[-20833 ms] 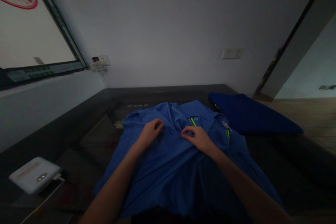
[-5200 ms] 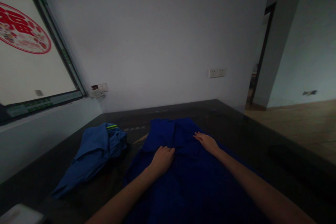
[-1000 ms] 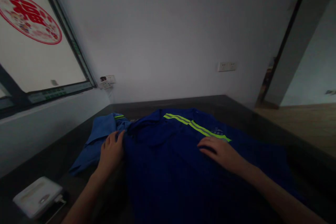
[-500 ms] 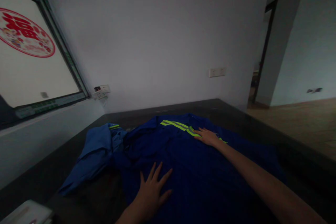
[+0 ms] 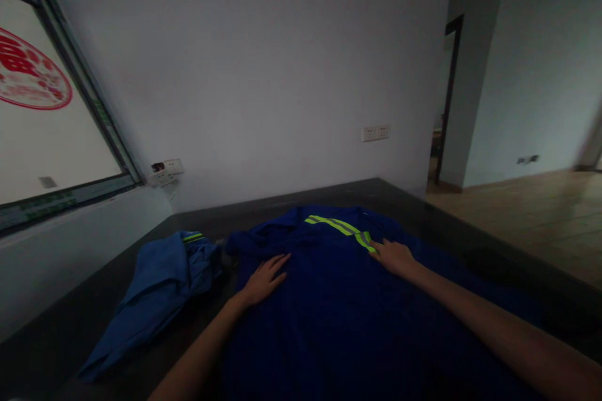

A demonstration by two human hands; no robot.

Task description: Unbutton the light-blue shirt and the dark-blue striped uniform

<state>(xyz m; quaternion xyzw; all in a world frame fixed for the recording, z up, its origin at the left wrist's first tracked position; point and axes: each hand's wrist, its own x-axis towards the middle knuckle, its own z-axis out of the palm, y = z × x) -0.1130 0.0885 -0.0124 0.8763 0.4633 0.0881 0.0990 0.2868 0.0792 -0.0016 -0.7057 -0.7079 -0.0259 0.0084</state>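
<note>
A dark blue work jacket point(image 5: 324, 301) with a yellow-green and grey reflective stripe point(image 5: 341, 225) lies spread on the dark table. My left hand point(image 5: 266, 279) rests on the jacket's left side, fingers stretched out and holding nothing. On the right, my right hand point(image 5: 394, 257) lies on the cloth at the end of the visible stripe, its fingers extended and touching the stripe. Left of the jacket is a lighter blue folded garment point(image 5: 160, 276) with a yellow-green band near its top.
The dark table point(image 5: 207, 218) reaches to a pale wall point(image 5: 263, 88) with a socket plate point(image 5: 376, 133). More sockets point(image 5: 167, 169) sit by the window at the left. A doorway point(image 5: 446, 100) and wooden floor point(image 5: 531, 213) show at the right.
My left hand has moved forward on the jacket, from its lower left to beside the bunched upper part, which now looks flatter there. My right hand stays at the stripe. The view has turned right.
</note>
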